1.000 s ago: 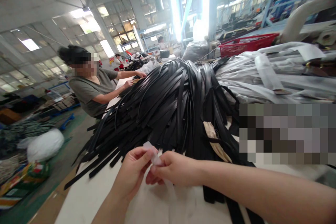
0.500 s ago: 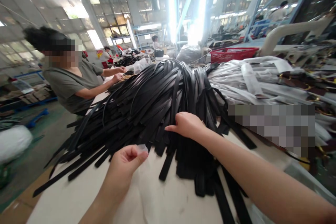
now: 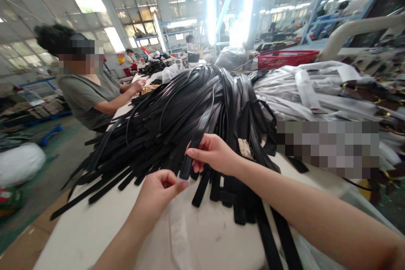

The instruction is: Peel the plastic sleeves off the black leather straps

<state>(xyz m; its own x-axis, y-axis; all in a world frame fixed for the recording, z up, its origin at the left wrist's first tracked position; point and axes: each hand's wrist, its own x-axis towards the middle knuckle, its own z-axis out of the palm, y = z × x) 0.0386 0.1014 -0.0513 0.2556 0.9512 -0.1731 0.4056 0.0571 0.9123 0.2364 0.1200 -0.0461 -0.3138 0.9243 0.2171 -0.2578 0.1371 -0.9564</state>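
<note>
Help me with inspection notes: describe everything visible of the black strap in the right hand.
The black strap is flat and narrow, leather-like, with a sheen and a blunt end. The right hand pinches it near that end, which slants down toward the left hand; contact there is unclear. Its upper length runs back over the heap of black straps.

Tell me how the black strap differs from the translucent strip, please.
Colour: the black strap is dark and opaque, while the translucent strip is pale and see-through.
Hold: the right hand grips the strap near its end; the left hand pinches the strip at its top.
Pose: the strap slopes down from the pile; the strip hangs below the left hand.
Both are long and narrow.
</note>
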